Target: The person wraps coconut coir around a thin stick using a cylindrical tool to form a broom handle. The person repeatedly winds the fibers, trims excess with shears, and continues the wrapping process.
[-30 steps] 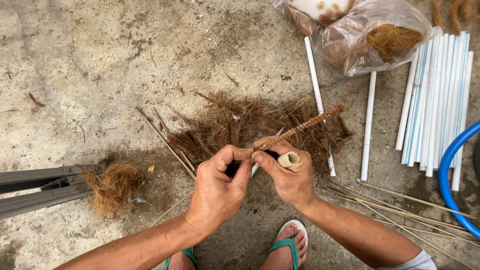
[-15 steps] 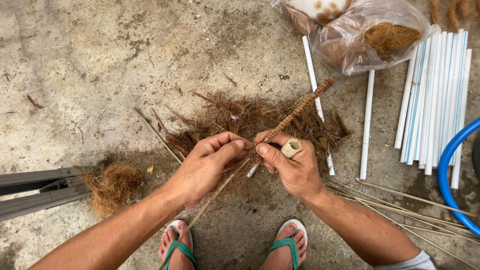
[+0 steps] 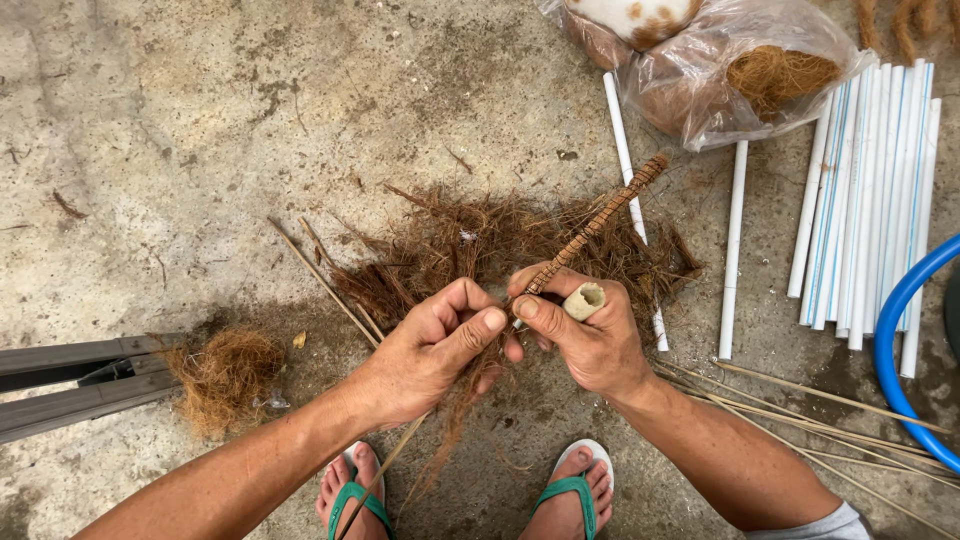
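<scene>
A fibre-wrapped stick (image 3: 598,222) is gripped at its near end by the right hand (image 3: 585,335), closed around it together with a short pale tube (image 3: 584,300) tucked between thumb and palm. The stick's long axis is seen to run from the hands up and away to the far right, its free tip lying over a white pipe (image 3: 628,180). The left hand (image 3: 435,350) is closed beside the right, thumb nearly touching thumb, and a strand of brown fibre (image 3: 455,420) is pinched in it, trailing toward the near edge between two sandalled feet. Of the two, the right hand is the nearer to the stick's wrapped length. A loose pile of coconut fibre (image 3: 470,245) is spread on the concrete floor (image 3: 200,120) just beyond the hands. A smaller tuft (image 3: 225,375) is seen at near left, a bundle of white pipes (image 3: 870,190) at far right, and a plastic bag of fibre (image 3: 740,70) beyond it.
</scene>
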